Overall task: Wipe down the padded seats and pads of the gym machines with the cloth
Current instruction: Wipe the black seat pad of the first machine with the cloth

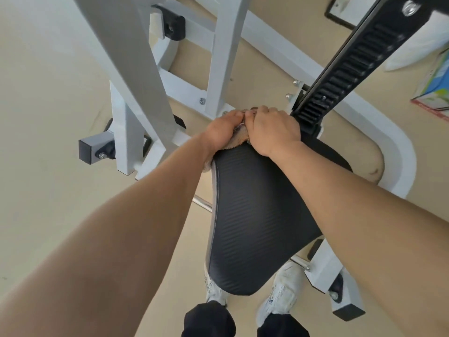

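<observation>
A black padded seat (257,220) with a ribbed surface stretches away from me, its near end above my feet. At its far, narrow end lies a beige cloth (239,139), mostly covered by my hands. My left hand (222,131) presses on the cloth's left part, and a fold of cloth hangs over the seat's left edge. My right hand (273,128) presses on the right part, knuckles up. Both hands touch each other at the fingertips. How much of the cloth lies under them is hidden.
The white steel frame (220,57) of the machine rises beyond the seat. A black toothed adjustment rail (347,66) slants up to the right, just past my right hand. White frame feet with black end caps (91,150) rest on the tan floor. My white shoes (279,293) stand under the seat.
</observation>
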The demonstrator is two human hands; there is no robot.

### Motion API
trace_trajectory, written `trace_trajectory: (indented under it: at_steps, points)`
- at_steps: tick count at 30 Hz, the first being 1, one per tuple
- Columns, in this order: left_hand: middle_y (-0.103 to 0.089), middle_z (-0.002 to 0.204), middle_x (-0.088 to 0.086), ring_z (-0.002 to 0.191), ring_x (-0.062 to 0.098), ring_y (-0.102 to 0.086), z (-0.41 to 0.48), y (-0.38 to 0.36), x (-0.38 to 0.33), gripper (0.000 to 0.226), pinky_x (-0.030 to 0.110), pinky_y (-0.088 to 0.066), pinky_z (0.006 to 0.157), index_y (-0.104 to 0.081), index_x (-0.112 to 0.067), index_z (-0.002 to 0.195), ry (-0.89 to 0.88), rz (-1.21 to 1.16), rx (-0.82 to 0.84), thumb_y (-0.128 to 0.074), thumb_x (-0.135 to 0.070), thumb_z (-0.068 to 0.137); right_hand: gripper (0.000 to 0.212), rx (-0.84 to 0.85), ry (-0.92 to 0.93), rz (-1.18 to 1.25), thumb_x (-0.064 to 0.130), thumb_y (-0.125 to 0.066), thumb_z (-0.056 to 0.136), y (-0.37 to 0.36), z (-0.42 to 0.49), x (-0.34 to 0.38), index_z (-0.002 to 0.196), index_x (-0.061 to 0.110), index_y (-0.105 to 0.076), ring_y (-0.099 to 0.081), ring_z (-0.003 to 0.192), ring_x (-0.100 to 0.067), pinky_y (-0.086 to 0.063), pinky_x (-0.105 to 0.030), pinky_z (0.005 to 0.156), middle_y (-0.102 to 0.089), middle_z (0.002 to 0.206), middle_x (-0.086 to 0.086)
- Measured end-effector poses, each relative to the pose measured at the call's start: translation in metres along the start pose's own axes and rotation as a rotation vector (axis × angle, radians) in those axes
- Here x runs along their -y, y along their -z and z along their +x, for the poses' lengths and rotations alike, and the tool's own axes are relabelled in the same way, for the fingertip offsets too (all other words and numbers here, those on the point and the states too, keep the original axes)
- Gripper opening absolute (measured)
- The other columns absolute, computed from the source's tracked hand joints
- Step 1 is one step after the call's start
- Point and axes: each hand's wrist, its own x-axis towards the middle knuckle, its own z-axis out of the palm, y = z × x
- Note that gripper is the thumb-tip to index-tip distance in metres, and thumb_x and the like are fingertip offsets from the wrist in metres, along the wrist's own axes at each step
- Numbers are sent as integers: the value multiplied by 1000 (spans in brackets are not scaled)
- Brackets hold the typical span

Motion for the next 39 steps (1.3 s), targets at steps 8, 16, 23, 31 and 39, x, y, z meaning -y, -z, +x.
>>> trace_trajectory:
  at_steps: [8,16,23,31,39]
  points:
    - [-45,139,-24,118,-23,-44,-104,-33,56,45,-6,-32,90,-28,-26,154,-92,-343,-160,-25,-34,110,58,91,494,-80,42,-22,105,-9,-53,27,157,17,-28,-7,155,-38,-3,-50,127,-21,166,-11]
    - [-31,161,-14,147,4,-30,-208,-79,114,47,33,-25,123,-19,-43,154,24,-510,-9,-28,-32,109,72,164,511,-83,51,-20,103,-18,-188,16,161,9,-10,-3,157,-31,-12,-47,127,-3,169,-15]
    - [-41,151,-3,141,13,-40,-127,-47,51,55,26,-33,118,-14,-27,157,33,-365,-193,-34,-35,106,69,142,287,-25,49,-14,105,-14,-117,20,161,12,1,5,157,-25,-1,-42,128,7,170,-10]
    - [21,166,-1,152,23,22,-190,-74,82,58,37,10,122,4,-36,159,-214,714,-175,-14,-50,105,73,108,83,41,51,-12,104,-24,-229,1,161,5,-8,-3,157,-31,-13,-48,127,-3,169,-16]
    - [13,167,13,154,28,14,-146,-78,45,69,40,8,123,1,-16,160,-309,1192,-68,-6,-51,100,78,150,-168,67,47,-22,98,-9,-202,0,159,-1,-13,-8,156,-38,-7,-51,127,-9,167,-25]
